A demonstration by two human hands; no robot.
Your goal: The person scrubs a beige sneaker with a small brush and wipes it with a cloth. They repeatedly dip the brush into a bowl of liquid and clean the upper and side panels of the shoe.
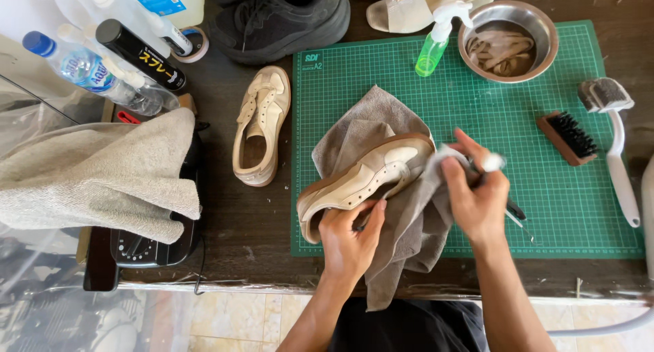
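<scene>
My left hand (351, 240) grips a cream leather shoe (368, 178) from below, holding it on its side over a grey cloth (381, 117) on the green cutting mat (477, 120). My right hand (477, 195) presses a fold of the grey cloth against the shoe's heel end, with a small white piece pinched at the fingertips. The second cream shoe (262, 124) lies upright on the dark table, left of the mat.
A steel bowl (538, 28) with a cloth, a green spray bottle (434, 45), a wooden brush (567, 137) and a white-handled brush (616, 141) are on the right. Black sneakers (279, 18), bottles (102, 59) and a grey towel (95, 171) are at the left.
</scene>
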